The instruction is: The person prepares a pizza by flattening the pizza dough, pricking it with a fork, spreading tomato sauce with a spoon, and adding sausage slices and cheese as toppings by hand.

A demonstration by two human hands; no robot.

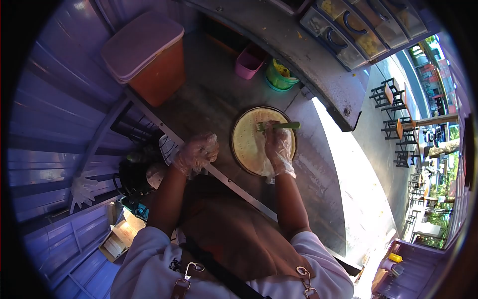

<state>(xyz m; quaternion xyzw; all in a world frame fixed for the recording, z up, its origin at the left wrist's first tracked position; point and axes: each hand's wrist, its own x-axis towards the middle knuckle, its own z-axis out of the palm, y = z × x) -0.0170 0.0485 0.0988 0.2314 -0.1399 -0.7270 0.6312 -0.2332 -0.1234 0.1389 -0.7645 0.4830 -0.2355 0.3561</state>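
Observation:
A round, flat sheet of dough with rows of small prick marks lies in a dark-rimmed round pan on the metal counter. My right hand, in a clear plastic glove, is over the dough's right half and grips a green fork. The fork's tines point left, at or just above the dough; contact cannot be made out. My left hand, gloved as well, is curled closed near the counter's front edge, left of the pan. Nothing shows in its fingers.
A lidded orange bin stands at the back left. A pink container and a green tub sit behind the pan, below a raised shelf with clear drawers. A spare glove hangs at left.

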